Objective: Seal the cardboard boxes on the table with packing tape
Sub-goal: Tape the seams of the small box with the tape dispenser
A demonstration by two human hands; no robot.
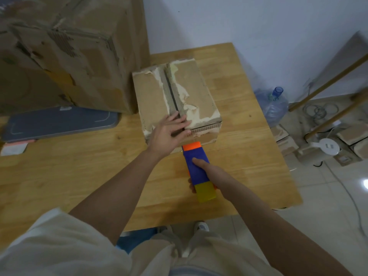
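Left hand [171,132] flat, open, pressing box [175,96] flaps shut. Right hand [207,174] gripping dispenser [196,166] at near face. Keep seam closed, pull tape straight along centre.

The left hand [169,130] lies flat on the near end of the small cardboard box [175,96]; the right hand [207,176] grips a tape dispenser [196,166] touching its near side.
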